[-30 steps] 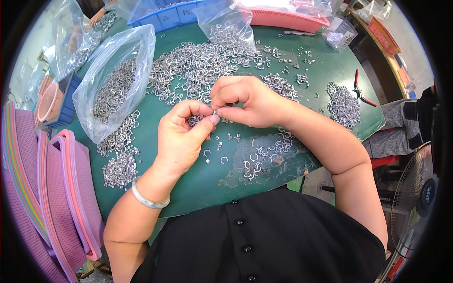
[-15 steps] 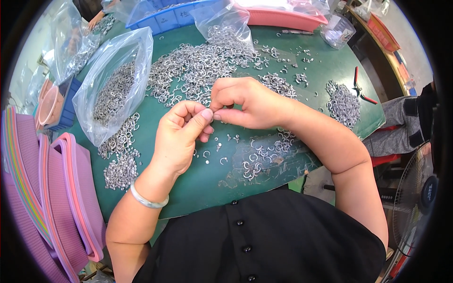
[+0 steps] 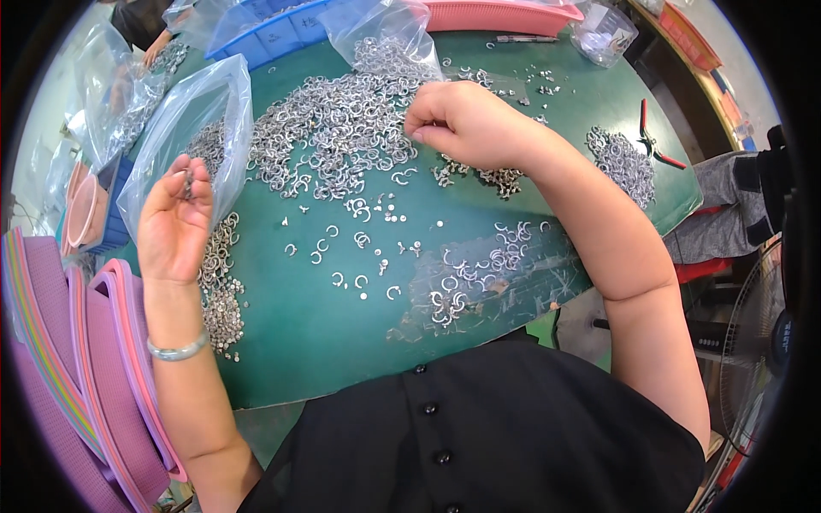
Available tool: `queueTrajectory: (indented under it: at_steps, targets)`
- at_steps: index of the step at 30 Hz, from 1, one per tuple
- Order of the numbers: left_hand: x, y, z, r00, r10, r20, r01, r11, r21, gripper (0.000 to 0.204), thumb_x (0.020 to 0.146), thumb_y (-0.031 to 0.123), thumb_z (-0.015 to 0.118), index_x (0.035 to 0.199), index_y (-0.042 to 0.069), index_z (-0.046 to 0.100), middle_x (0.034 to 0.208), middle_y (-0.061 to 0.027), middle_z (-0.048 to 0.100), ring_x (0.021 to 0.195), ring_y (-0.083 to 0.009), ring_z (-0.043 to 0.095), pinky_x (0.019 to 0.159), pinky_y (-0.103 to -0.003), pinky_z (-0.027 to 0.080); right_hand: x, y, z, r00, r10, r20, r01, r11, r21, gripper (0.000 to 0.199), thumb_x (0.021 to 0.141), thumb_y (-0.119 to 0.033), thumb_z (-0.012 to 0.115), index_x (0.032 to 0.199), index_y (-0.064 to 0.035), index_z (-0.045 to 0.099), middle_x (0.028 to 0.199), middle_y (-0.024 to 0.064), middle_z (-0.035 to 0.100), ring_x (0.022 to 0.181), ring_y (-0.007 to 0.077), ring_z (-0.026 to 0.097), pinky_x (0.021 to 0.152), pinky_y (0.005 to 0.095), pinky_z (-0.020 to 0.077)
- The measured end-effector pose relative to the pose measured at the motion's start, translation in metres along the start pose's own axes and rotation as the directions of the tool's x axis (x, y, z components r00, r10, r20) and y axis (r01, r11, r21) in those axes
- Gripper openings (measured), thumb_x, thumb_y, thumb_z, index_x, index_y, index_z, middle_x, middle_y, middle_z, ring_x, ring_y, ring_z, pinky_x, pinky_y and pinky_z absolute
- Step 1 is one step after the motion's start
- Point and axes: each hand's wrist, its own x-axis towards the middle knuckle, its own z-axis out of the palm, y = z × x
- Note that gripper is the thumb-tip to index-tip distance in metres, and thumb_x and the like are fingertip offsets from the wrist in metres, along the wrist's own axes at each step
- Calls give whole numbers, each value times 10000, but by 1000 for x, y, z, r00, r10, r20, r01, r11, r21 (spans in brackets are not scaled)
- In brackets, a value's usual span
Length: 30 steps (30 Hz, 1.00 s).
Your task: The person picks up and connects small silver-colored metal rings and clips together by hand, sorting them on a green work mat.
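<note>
My left hand is raised palm up at the mouth of a clear plastic bag. Its fingers curl around a small grey metal piece, whose exact shape I cannot make out. Over the right part of a large heap of grey C-shaped metal rings is my right hand, with thumb and fingers drawn together. Whatever lies between those fingertips is hidden. Loose rings and tiny round metal bits lie scattered on the green table between my arms.
A pile of small metal bits lies by my left wrist. Red-handled pliers rest beside another metal heap. Blue and pink trays line the back. Purple baskets stand at the left; a fan stands right.
My hands have come apart from their shared pinch. The left has swung left to the plastic bag with a small metal piece; the right has moved up and right over the ring heap.
</note>
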Motion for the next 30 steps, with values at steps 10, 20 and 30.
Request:
queueTrajectory:
  at_steps: [10,20,30]
  targets:
    - [42,32,-41,913,263,-313,-212,959,186,279,868,24,505,1111,-104,453,1101,-150,491,1030,-261,489,957,-406,422,1,-6,3,945,138,297,-94,983,-159,46,722,-71,600,745,-33,587,779,86,566,795,272,569,697,360,458]
    - [25,7,-9,905,386,-180,-75,560,825,381,885,207,509,1235,55,517,1274,-52,498,1193,-154,387,1038,-364,169,-1,-9,13,972,63,227,-27,987,-160,54,699,-65,610,718,-29,575,773,83,559,811,275,564,705,367,462]
    - [-30,-90,92,993,-116,35,61,723,688,221,871,98,554,1065,-6,573,901,-36,617,727,-80,553,638,-213,446,0,-11,11,979,-23,201,20,1000,18,68,708,-71,602,737,-24,561,754,85,546,731,246,558,643,337,457]
